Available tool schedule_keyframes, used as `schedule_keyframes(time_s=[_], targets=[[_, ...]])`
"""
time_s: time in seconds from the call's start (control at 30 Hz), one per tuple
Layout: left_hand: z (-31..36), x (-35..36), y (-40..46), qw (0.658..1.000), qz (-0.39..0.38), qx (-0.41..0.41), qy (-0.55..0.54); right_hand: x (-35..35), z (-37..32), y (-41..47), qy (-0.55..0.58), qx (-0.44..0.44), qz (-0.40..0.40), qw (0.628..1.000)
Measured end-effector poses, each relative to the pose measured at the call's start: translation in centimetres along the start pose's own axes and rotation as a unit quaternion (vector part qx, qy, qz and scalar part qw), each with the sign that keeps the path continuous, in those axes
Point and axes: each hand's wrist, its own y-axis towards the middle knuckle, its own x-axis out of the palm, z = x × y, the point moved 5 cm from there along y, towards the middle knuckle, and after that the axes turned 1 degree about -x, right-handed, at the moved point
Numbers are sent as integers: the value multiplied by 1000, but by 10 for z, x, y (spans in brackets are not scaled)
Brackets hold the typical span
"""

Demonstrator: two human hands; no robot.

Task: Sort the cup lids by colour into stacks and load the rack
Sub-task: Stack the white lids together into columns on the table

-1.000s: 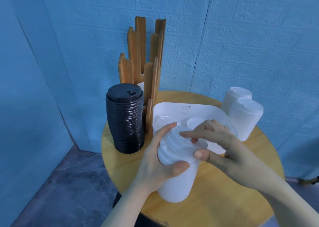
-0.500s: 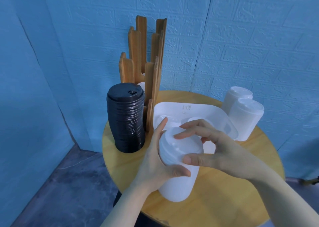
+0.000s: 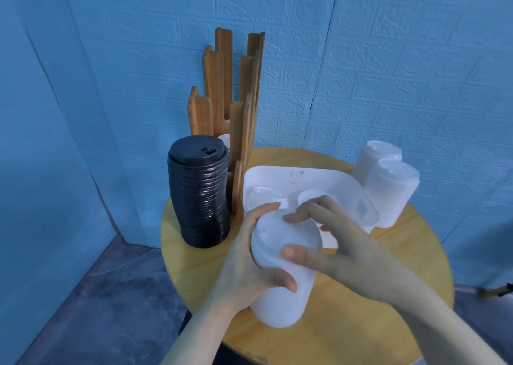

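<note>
Both hands on the near white lid stack (image 3: 280,295), which stands at the front of the round wooden worktop (image 3: 388,295), leaning a bit toward the camera.

Left hand (image 3: 249,264): grip wrapped round the upper part of that stack from its left side, thumb across the front, fingertips up at the far rim. Holding it.

Right hand (image 3: 341,251): grip narrow, thumb on the near edge of the stack top, fingers curled over the far edge. Pinching the top of the stack; can't tell whether it has one lid or several.

Other task items:
- Black lid stack (image 3: 198,192): tall, upright, left side of the worktop, just beside the rack. Top lid's sip hole visible.
- Wooden rack (image 3: 230,101): upright slats at the back left, against the blue wall (image 3: 388,59). A bit of white shows between the slats low down, behind the black stack; too hidden to say what it is.
- White tray (image 3: 305,181): centre of the worktop, right of the rack, behind the hands. A clear lid (image 3: 261,198) lies in its left part, and a white lid (image 3: 311,195) is partly covered by the right-hand fingers.
- Two more white lid stacks (image 3: 388,190): back right, touching each other, tilted, just beside the tray's right corner.

Floor (image 3: 97,309): dark, grey-blue, lower left.
</note>
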Motion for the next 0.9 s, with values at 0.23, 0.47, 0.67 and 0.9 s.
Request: schedule_keyframes(time_s=[0.23, 0.47, 0.67, 0.9], targets=[[-3, -1, -2, 999, 16, 15, -24, 16, 19, -12, 283, 8, 25, 959], [5, 1, 2, 994, 70, 86, 15, 16, 16, -8, 262, -5, 38, 964], [1, -1, 4, 991, 86, 91, 43, -40, 64, 33, 129, 33, 119, 984], [5, 1, 4, 990, 104, 85, 41, -43, 145, 75, -294, 140, -95, 941]])
